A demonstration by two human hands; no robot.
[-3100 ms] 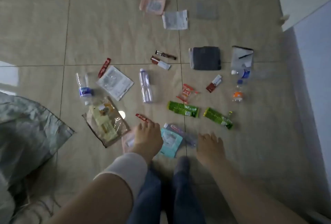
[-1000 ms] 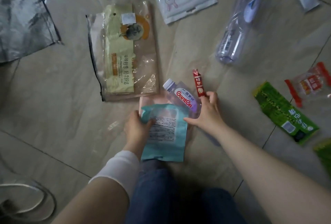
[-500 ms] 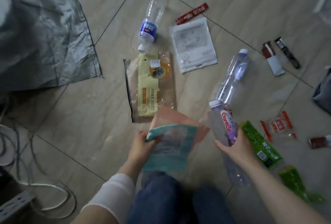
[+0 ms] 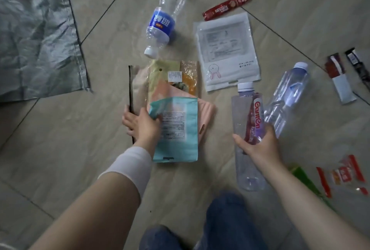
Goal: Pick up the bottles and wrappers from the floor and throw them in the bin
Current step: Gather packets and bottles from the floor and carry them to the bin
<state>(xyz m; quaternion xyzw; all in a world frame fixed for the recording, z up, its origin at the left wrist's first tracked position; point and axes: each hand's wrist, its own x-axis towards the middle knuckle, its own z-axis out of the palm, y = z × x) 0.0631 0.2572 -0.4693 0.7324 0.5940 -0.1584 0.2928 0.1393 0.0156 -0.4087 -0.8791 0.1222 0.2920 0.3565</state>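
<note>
Left hand grip around teal wrapper, right hand grip around pink-labelled bottle

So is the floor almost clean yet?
Not yet. No bin shows, so nothing looks thrown away. The left hand holds a teal wrapper; the right hand holds a bottle. Two more bottles, a white packet and other wrappers remain on the floor.

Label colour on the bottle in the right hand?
Red with white lettering, on the bottle in the right hand; head view.
</note>
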